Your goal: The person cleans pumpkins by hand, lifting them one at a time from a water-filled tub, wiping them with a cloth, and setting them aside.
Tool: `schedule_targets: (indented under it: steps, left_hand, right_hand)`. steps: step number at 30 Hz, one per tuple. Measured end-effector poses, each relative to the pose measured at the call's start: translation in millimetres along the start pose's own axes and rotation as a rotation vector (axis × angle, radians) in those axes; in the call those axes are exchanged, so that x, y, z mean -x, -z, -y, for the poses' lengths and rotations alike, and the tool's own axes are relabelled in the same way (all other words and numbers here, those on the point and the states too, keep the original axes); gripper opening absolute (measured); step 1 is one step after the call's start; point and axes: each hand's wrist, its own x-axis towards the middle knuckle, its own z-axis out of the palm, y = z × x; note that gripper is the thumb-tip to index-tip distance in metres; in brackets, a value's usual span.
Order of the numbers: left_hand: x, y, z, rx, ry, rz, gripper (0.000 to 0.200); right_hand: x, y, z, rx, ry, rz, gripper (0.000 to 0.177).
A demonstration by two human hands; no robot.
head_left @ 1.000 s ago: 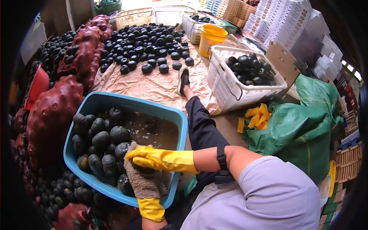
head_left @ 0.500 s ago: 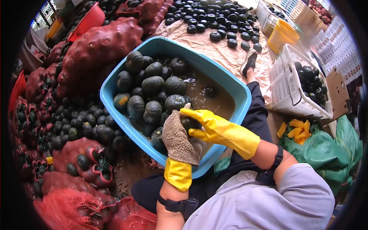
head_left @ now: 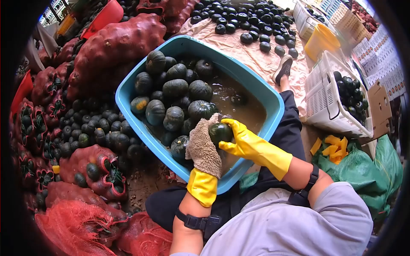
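Note:
A small dark green pumpkin (head_left: 220, 133) is held between my two hands over the near side of a blue tub (head_left: 276, 112). My right hand (head_left: 243, 145), in a yellow rubber glove, has thumb and fingers curved round its right side. On the other side, my left hand (head_left: 204, 151) presses a wet brown terry cloth (head_left: 205, 147) against it; the cloth covers those fingers, and only the yellow glove cuff shows. Several more pumpkins (head_left: 175, 88) are heaped in the tub's left part, with murky brown water (head_left: 252, 113) to their right.
Red mesh sacks (head_left: 115, 47) of pumpkins and a loose pile (head_left: 102, 128) lie left. Beyond the tub, many pumpkins sit on a pale sheet (head_left: 252, 55). At right stand a white crate (head_left: 320, 91), a yellow bucket (head_left: 320, 42) and a green bag (head_left: 363, 170) with orange pieces.
The pumpkin has turned and shows more of its face between my hands. The cloth has shifted to its left side, and my right fingers have moved along it. The whole view has shifted slightly.

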Motion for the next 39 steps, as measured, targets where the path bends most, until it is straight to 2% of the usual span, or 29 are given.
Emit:
schedule_targets:
  steps: [1, 2, 3, 5, 6, 8, 9, 11, 12, 13, 15, 17, 18, 20, 21, 24, 25, 26, 27, 28, 29, 30, 31, 33, 35, 37, 39]
  left_hand:
    - [2.2, 9.4, 5.0, -0.144, -0.140, -0.002, 0.066]
    - [-2.7, 12.8, 13.6, 0.026, -0.271, -0.075, 0.058]
    - [-13.3, 24.5, 13.5, 0.151, -0.143, 0.130, 0.051]
    - [15.7, -31.0, 55.2, 0.654, 0.148, -0.033, 0.033]
    - [14.7, -31.3, 53.9, 0.596, 0.170, -0.063, 0.028]
    - [11.7, -31.2, 50.1, 0.479, 0.220, -0.121, 0.025]
    - [9.6, -26.9, 35.2, 0.833, 0.384, -0.158, 0.023]
    - [4.4, -25.3, 7.8, 1.538, 0.717, -0.204, 0.019]
    - [0.1, -26.9, 2.2, 1.887, 0.887, -0.217, 0.018]
    - [-0.8, -30.1, 3.4, 1.638, 0.791, -0.184, 0.017]
    - [-1.0, -27.6, 3.1, 1.568, 0.865, -0.182, 0.013]
    - [-6.1, -22.0, 0.0, 1.506, 0.933, -0.195, 0.016]
    - [-21.8, 9.5, -30.3, 1.739, 1.103, -0.206, 0.014]
    - [-19.8, 0.8, -8.4, 1.872, 1.137, -0.136, 0.010]
    - [-17.3, -4.6, 3.0, 1.934, 1.152, -0.096, 0.010]
    - [-3.3, -19.7, 5.6, 0.499, 0.367, -0.044, 0.015]
    - [1.5, -25.6, 8.9, 0.021, 0.101, -0.024, 0.021]
    - [1.1, -32.2, 15.2, -0.123, -0.008, 0.127, 0.023]
    - [5.4, -42.0, 13.2, -0.160, 0.072, 0.167, 0.028]
    - [4.1, -44.4, 3.0, -0.200, 0.151, 0.211, 0.033]
    - [5.5, -48.7, 2.6, -0.214, 0.239, 0.309, 0.037]
    - [6.9, -49.6, 2.7, -0.180, 0.216, 0.282, 0.039]
    - [9.0, -48.4, 3.9, -0.150, 0.194, 0.256, 0.040]
    - [11.6, -45.4, 8.5, -0.067, 0.194, 0.213, 0.042]
    - [10.9, -42.9, 14.5, 0.045, 0.226, 0.183, 0.042]
    - [5.5, -38.2, 13.5, 0.097, 0.247, 0.141, 0.042]
    - [3.0, -38.2, 15.5, 0.074, 0.279, 0.088, 0.040]
  right_hand:
    - [-2.5, 11.5, 15.0, 0.045, 0.047, 0.142, 0.083]
    - [2.9, 14.5, 35.4, 0.126, 0.035, 0.146, 0.082]
    - [5.7, 14.8, 46.6, 0.208, 0.027, 0.151, 0.080]
    - [-0.3, 9.2, 51.4, -0.663, -0.436, 0.246, 0.076]
    - [2.3, -5.4, 57.4, -0.873, -0.626, 0.139, 0.073]
    - [-6.3, -25.4, 24.8, -0.671, -0.434, 0.031, 0.078]
    - [-10.1, -29.5, 23.1, -0.544, -0.349, -0.042, 0.080]
    - [-19.7, -5.9, 26.5, -0.251, -0.330, 0.008, 0.084]
    - [-19.5, -0.7, 29.7, -0.269, -0.391, -0.002, 0.086]
    - [-16.6, 3.8, 30.0, -0.218, -0.435, -0.002, 0.087]
    - [-4.3, 16.4, 26.7, -0.113, -0.525, 0.012, 0.088]
    - [11.9, 53.0, 4.0, -0.446, -0.561, -0.193, 0.077]
    - [19.9, 83.9, -12.6, -0.690, -0.481, -0.305, 0.071]
    - [29.0, 181.9, -51.4, -1.241, -0.166, -0.619, 0.059]
    - [29.5, 228.1, -65.1, -1.369, 0.020, -0.755, 0.053]
    - [-2.3, 269.8, -94.1, -0.968, 0.165, -0.949, 0.055]
    - [-13.6, 254.5, -100.5, -0.904, 0.076, -0.778, 0.055]
    - [-25.6, 238.5, -104.5, -0.810, -0.001, -0.598, 0.056]
    - [-37.6, 222.3, -108.2, -0.700, -0.055, -0.419, 0.057]
    - [-58.8, 182.2, -52.6, -0.222, -0.257, -0.238, 0.061]
    - [-80.4, 141.0, 6.1, 0.275, -0.368, 0.006, 0.070]
    - [-95.3, 119.2, -38.6, 0.573, -0.258, 0.107, 0.072]
    - [-108.1, 93.6, -66.8, 0.764, -0.348, 0.247, 0.074]
    - [-122.5, 61.7, -71.3, 0.887, -0.609, 0.503, 0.077]
    - [-124.4, 50.9, -58.2, 0.874, -0.760, 0.644, 0.081]
    - [-118.4, 53.4, -14.1, 0.759, -0.897, 0.660, 0.085]
    - [-108.9, 56.9, 38.1, 0.479, -1.036, 0.540, 0.089]
